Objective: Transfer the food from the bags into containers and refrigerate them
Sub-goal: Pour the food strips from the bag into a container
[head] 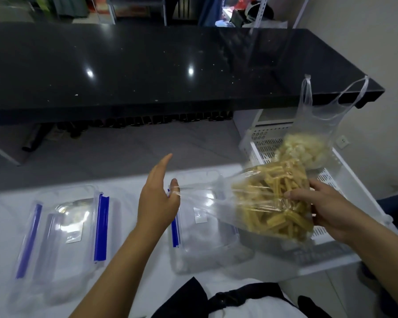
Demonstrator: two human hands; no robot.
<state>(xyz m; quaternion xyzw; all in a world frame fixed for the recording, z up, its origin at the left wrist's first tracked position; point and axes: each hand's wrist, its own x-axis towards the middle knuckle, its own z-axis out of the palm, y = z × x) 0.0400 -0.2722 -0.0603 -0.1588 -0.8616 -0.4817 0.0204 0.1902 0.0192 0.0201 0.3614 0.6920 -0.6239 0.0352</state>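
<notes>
A clear plastic bag of yellow stick-shaped snacks (271,200) hangs tilted above an open clear container (207,249) on the white table. My right hand (331,212) grips the bag's full end. My left hand (156,198) is spread, with its thumb touching the bag's stretched mouth end over the container. A second clear bag with pale food (308,148) stands in the white perforated rack (345,239) at the right, handles up. Another clear container with blue clips (62,228) sits on the left, with its lid beside it.
A long black counter (147,72) runs across the far side with bottles under it. The white table (147,283) ends near the rack. Grey floor lies between table and counter. A wall with an outlet is at the right.
</notes>
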